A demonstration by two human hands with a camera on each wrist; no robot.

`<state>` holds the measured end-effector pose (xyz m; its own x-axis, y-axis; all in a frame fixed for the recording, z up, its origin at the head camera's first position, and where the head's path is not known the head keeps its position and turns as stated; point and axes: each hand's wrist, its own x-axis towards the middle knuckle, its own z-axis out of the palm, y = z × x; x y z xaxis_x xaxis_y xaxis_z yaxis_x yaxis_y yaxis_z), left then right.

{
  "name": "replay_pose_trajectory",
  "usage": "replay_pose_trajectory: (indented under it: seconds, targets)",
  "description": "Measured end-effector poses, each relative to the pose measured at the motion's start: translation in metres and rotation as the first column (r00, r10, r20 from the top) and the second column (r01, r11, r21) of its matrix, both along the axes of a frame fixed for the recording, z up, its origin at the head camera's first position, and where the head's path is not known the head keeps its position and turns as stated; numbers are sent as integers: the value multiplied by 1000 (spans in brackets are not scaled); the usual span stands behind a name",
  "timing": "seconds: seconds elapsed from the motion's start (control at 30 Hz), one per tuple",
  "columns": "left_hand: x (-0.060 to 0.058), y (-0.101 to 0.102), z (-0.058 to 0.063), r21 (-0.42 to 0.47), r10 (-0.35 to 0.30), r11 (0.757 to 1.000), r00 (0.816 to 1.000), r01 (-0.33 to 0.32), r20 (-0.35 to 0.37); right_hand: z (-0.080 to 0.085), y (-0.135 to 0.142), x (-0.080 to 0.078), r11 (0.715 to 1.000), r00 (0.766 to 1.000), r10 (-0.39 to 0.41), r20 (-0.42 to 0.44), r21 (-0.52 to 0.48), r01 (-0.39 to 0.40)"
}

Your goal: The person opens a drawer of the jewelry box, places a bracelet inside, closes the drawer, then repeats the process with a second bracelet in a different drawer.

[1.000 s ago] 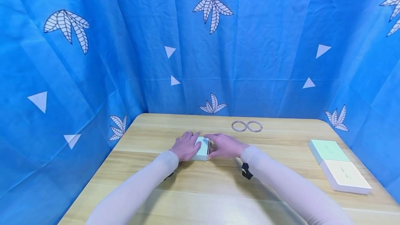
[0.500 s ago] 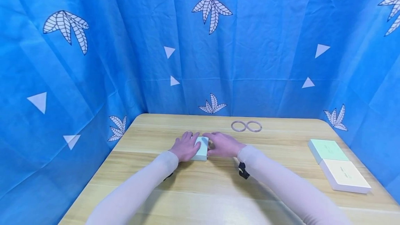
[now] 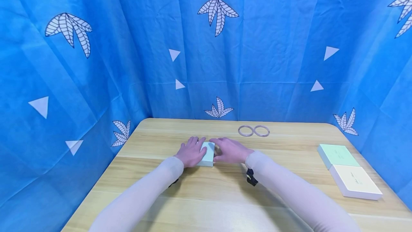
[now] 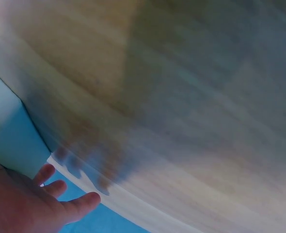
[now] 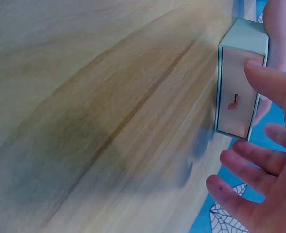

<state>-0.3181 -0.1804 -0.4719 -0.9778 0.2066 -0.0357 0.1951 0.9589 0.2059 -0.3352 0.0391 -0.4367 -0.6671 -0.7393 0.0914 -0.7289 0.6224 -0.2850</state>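
A small pale green drawer box (image 3: 208,154) lies on the wooden table in front of me. My left hand (image 3: 190,152) rests over its left part, fingers extended across the top. At the box's right end is my right hand (image 3: 231,150), thumb and index finger spread apart. In the right wrist view, the thumb of the right hand (image 5: 274,174) touches the pale inner drawer (image 5: 237,82), which sits within the green sleeve (image 5: 245,35). A small ribbon tab (image 5: 233,102) shows on the drawer's face. The other right fingers are loosely bent and hold nothing.
Two thin purple rings (image 3: 246,131) lie side by side near the table's back edge. A green box (image 3: 338,154) and a cream box (image 3: 355,181) lie end to end at the right. Blue curtain (image 3: 273,46) surrounds the table (image 3: 206,203) at the back and sides.
The right hand has shifted slightly left against the box's end, and the dark line along that edge is less visible. The left hand stays on the box.
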Motion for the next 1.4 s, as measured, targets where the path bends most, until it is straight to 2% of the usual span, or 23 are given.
replay_pose_trajectory:
  seconds: [0.23, 0.4, 0.7, 1.2, 1.4]
  targets:
    - [5, 1, 7, 19, -8, 1000, 1000, 8, 11, 3, 2, 2, 1000, 1000, 8, 9, 9, -8]
    - [7, 1, 10, 20, -16, 1000, 1000, 16, 17, 4, 3, 3, 1000, 999, 18, 51, 15, -19]
    - [0, -2, 2, -4, -6, 1000, 1000, 6, 25, 2, -5, 1, 998, 997, 68, 43, -5, -68]
    - [2, -1, 11, -19, -30, 999, 999, 30, -14, 1, -6, 2, 999, 999, 11, 33, 41, -12]
    - [0, -3, 7, -24, -57, 998, 997, 56, -43, -1, -6, 6, 1000, 999, 14, 28, 24, -15]
